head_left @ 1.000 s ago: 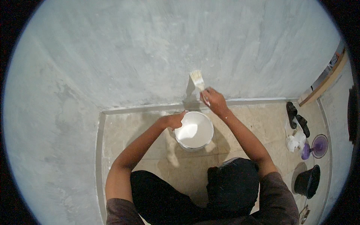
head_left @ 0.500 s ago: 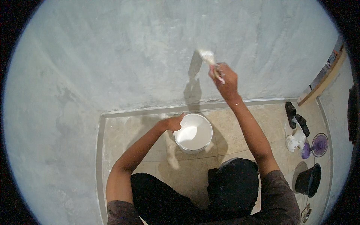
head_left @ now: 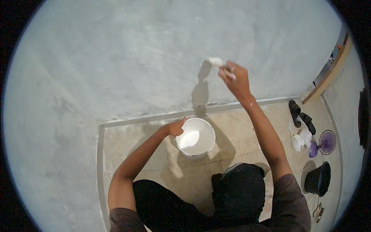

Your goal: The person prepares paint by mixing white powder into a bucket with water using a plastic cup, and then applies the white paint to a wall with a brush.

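A paintbrush (head_left: 215, 62) with white-coated bristles is gripped in my right hand (head_left: 236, 79), raised in front of the grey wall (head_left: 154, 58). White smears mark the fingers of that hand. The brush and hand cast a shadow on the wall to their left; whether the bristles touch the surface I cannot tell. Between my knees and the wall stands a white bucket (head_left: 196, 154) with pale paint inside. My left hand (head_left: 177, 128) holds the bucket's left rim, its thumb side showing and some fingers hidden.
On the tiled floor (head_left: 239, 131) at the right lie dark sandals (head_left: 294, 112), a white plastic bag (head_left: 301, 140) and a purple fan (head_left: 327, 142). Nearer stands a black bucket (head_left: 318, 179). A wooden door frame (head_left: 328, 75) edges the wall at far right.
My right hand has shifted slightly right, and the brush has tilted from upright toward level, its bristles now lower. My left hand stays on the bucket rim. The whole view has turned a little.
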### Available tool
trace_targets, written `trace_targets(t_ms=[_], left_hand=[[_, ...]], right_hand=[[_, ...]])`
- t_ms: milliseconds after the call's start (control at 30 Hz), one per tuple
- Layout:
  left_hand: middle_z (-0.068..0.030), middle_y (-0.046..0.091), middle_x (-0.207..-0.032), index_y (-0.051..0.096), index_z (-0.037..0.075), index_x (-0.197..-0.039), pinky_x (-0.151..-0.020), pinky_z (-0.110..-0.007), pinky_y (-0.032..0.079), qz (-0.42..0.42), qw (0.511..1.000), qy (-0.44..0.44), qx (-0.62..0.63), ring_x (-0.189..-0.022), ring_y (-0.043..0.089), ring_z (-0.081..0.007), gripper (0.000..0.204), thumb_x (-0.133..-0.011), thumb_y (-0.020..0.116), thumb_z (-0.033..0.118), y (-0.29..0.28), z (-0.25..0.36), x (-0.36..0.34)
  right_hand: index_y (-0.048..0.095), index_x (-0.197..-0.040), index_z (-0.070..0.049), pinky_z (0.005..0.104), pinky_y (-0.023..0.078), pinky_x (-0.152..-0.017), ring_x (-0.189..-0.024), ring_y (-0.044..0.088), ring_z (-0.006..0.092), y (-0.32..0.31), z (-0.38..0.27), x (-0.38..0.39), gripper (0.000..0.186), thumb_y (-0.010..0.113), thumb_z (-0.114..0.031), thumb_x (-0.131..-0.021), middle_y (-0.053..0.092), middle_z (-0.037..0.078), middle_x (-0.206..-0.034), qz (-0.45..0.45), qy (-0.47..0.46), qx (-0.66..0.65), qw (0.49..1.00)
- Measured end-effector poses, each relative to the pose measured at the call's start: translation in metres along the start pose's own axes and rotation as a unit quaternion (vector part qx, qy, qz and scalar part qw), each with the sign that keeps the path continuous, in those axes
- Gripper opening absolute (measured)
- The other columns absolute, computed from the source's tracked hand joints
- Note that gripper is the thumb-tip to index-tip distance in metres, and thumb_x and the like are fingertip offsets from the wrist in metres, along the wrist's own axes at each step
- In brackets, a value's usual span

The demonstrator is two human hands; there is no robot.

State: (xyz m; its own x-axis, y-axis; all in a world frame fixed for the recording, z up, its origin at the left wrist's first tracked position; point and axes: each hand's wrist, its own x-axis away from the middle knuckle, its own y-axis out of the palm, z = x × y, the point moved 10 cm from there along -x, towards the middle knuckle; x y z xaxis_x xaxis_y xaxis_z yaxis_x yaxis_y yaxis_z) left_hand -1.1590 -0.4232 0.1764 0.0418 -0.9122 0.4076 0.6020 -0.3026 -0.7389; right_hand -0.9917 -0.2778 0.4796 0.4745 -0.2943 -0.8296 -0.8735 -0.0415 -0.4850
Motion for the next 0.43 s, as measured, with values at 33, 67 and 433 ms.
trace_targets(t_ms=[33, 67, 433], left_hand=[[-0.0327, 0.040, -0.141, 0.010, -0.005, -0.149, -0.110, -0.038, 0.034, -0.008, 1.000, -0.008, 0.006, -0.132, 0.042, -0.0359, 0.083, -0.074, 0.047, 0.002, 0.000, 0.001, 0.001], [-0.0326, 0.040, -0.140, 0.010, -0.005, -0.149, -0.110, -0.039, 0.034, -0.012, 1.000, -0.019, 0.010, -0.132, 0.043, -0.0359, 0.084, -0.074, 0.047, 0.002, -0.002, -0.001, 0.002], [-0.0304, 0.050, -0.133, 0.010, 0.007, -0.152, -0.104, -0.039, 0.042, 0.054, 0.998, 0.041, -0.017, -0.123, 0.052, -0.0361, 0.089, -0.072, 0.048, 0.001, 0.002, -0.012, -0.015]], right_hand=[[0.060, -0.085, -0.003, 0.0380, 0.049, -0.057, -0.061, 0.061, 0.0311, -0.009, -0.004, -0.017, 0.015, 0.072, -0.012, -0.081, 0.063, 0.013, -0.077, 0.022, -0.004, 0.008, 1.000], [0.061, -0.086, -0.003, 0.0381, 0.050, -0.058, -0.063, 0.062, 0.0310, -0.016, -0.013, -0.029, 0.015, 0.072, -0.012, -0.081, 0.064, 0.014, -0.079, 0.055, -0.026, 0.007, 0.998], [0.061, -0.090, -0.005, 0.0389, 0.054, -0.061, -0.073, 0.066, 0.0283, 0.063, 0.018, 0.051, 0.018, 0.074, -0.010, -0.078, 0.059, 0.013, -0.089, -0.142, -0.027, 0.120, 0.982]])
